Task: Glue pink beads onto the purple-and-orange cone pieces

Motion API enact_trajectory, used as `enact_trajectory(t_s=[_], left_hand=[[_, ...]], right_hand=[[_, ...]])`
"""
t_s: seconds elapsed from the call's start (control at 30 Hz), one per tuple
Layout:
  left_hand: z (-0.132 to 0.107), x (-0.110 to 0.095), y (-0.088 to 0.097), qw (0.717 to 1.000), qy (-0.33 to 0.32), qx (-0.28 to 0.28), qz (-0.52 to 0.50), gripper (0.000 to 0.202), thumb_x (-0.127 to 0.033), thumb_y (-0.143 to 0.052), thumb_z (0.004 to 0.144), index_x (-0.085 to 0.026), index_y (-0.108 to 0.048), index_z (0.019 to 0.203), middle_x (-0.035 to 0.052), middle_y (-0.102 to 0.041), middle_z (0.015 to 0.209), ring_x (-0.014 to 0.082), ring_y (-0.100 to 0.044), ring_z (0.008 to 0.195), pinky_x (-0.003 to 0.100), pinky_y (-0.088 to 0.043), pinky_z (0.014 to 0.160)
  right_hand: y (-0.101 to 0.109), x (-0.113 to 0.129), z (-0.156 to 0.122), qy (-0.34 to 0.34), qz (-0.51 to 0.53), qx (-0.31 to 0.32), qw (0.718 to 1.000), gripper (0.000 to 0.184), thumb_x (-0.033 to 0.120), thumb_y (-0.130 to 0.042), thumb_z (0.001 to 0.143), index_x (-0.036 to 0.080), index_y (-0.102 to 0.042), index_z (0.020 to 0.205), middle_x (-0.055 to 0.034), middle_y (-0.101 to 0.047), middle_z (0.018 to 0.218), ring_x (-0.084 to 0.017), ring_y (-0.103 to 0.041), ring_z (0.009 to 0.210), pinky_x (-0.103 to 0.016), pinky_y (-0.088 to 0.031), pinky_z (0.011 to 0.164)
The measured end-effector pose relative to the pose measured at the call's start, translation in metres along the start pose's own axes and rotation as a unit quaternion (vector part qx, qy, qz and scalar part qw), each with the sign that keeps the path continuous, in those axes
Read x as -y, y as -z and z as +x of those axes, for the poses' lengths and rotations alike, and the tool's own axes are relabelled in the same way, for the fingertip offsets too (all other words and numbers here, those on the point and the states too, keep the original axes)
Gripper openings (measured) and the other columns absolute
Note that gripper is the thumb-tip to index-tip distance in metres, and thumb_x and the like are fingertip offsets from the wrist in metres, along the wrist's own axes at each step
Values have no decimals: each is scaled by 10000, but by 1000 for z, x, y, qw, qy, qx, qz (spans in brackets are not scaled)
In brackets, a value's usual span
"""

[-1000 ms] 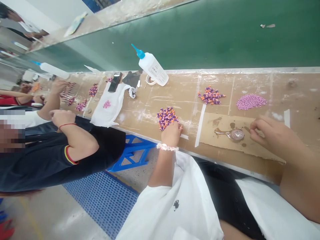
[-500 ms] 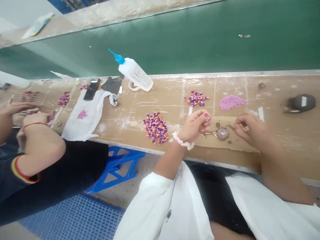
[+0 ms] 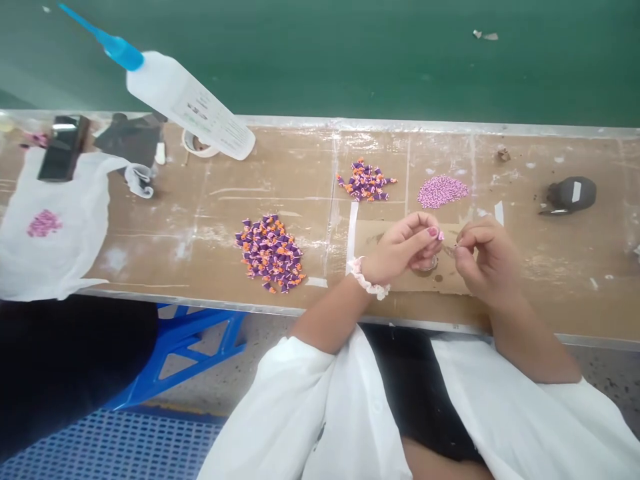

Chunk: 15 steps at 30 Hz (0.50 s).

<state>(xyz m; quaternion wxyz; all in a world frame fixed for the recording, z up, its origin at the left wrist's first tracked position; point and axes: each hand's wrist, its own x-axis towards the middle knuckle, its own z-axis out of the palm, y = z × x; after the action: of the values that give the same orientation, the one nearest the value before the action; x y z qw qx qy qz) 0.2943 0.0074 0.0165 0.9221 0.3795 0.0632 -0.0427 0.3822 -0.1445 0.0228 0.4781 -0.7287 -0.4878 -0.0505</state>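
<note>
My left hand, with a scrunchie on its wrist, is closed, its thumb and finger pinching a small pink piece. Close by on the right, my right hand is also pinched shut; whatever lies between its fingertips is too small to make out. Under the hands lies a flat cardboard piece with wet spots. A round, shiny thing on it is mostly hidden by my left hand. Beyond the hands are a heap of tiny pink pieces and a smaller heap of purple-and-orange pieces.
A larger purple-and-orange heap lies to the left. Farther left are a white bottle with blue nozzle, a tape roll, a phone and a white cloth. A dark rounded object sits at right.
The view has shifted, bringing the bottle closer and taking the other person's hands out of sight. My hands have come nearer each other, and my left hand now covers most of the round shiny thing.
</note>
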Motion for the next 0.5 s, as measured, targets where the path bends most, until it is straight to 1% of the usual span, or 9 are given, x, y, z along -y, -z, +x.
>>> enact_trajectory(t_s=[0.17,0.33,0.5], left_hand=[[-1,5,2,996,-30,51,70,388,-506,-686,843,-199,-458,903,-64,-444,661,41,-369,544,174,-300,487],[-1,7,6,993,-37,53,103,416,-555,-662,845,-201,-445,875,-60,-455,671,39,-365,529,197,-315,498],[-1,7,5,991,-38,66,112,398,-533,-657,857,-197,-445,862,-66,-450,664,34,-371,513,202,-313,491]], right_hand=[[2,-1,-2,-13,42,0,999,168,109,-578,821,254,-494,826,21,-499,705,-157,-513,638,-322,-417,577],[3,-1,-3,-15,50,7,999,159,118,-575,832,257,-497,831,17,-496,704,-166,-524,647,-333,-419,583],[2,3,-1,-8,59,10,998,160,123,-585,833,258,-499,835,22,-494,702,-160,-534,641,-323,-422,570]])
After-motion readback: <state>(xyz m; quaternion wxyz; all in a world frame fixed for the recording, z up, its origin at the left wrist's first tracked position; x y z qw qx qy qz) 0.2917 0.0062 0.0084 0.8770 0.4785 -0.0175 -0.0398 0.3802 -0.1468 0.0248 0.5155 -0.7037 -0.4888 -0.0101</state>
